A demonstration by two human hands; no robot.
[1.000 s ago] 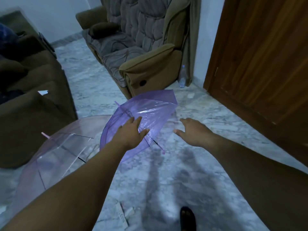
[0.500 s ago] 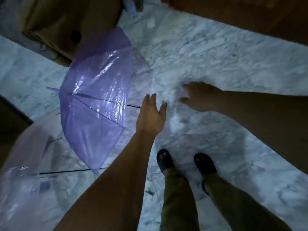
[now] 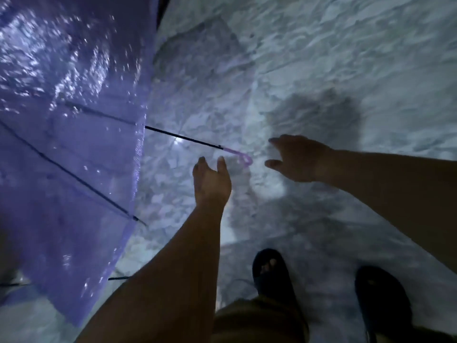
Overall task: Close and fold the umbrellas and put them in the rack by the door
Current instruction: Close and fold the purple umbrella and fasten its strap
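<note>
An open purple see-through umbrella point(image 3: 74, 144) lies on its side on the marble floor and fills the left of the head view. Its thin dark shaft point(image 3: 183, 137) sticks out to the right and ends in a curved purple handle point(image 3: 241, 157). My left hand point(image 3: 211, 183) hovers just below and left of the handle, fingers apart, holding nothing. My right hand point(image 3: 299, 158) is spread just right of the handle, also holding nothing. Neither hand touches the handle. The rack is not in view.
Pale marble floor point(image 3: 321, 58) stretches to the right and far side. My two feet in dark sandals point(image 3: 272, 273) stand at the bottom. A sliver of another clear canopy shows at the lower left edge point(image 3: 14, 280).
The view has dropped and closed in on the floor. The umbrella's shaft and handle have come into sight, and both hands have moved in on either side of the handle.
</note>
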